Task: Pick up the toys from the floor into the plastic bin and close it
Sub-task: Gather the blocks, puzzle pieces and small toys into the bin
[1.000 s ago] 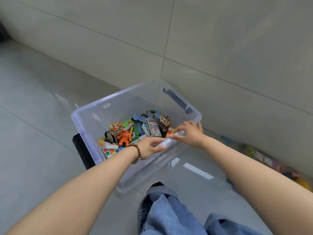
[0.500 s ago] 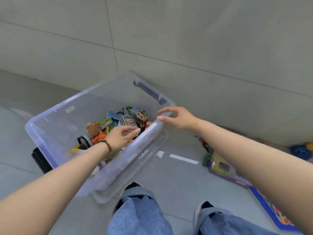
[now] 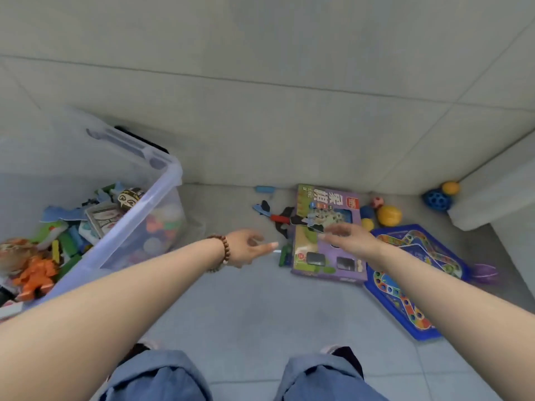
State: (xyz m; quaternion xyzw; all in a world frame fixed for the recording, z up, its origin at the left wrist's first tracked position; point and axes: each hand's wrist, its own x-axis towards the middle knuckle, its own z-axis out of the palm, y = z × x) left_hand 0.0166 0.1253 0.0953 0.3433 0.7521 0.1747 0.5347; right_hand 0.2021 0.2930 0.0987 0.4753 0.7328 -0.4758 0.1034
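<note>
The clear plastic bin [image 3: 136, 221] stands at the left, lidless, with several toys inside, among them an orange figure [image 3: 36, 274]. On the floor to its right lie a purple game box [image 3: 327, 256], a blue game board [image 3: 411, 273], dark puzzle pieces [image 3: 278, 215], a green piece [image 3: 285, 254] and several balls [image 3: 389, 215]. My left hand [image 3: 249, 248], with a bead bracelet on the wrist, hovers empty between bin and box, fingers relaxed. My right hand [image 3: 350, 240] is spread open just above the purple box, holding nothing.
A tiled wall runs behind the toys. A white block [image 3: 492, 204] stands in the right corner, with a blue holed ball [image 3: 437, 199] and a yellow ball [image 3: 450, 187] against it. A purple object [image 3: 486, 273] lies beyond the board. My knees in blue jeans fill the bottom.
Both hands have left the bin's near rim and swung right toward the toys on the floor. My view has turned right, so the bin now sits at the left edge.
</note>
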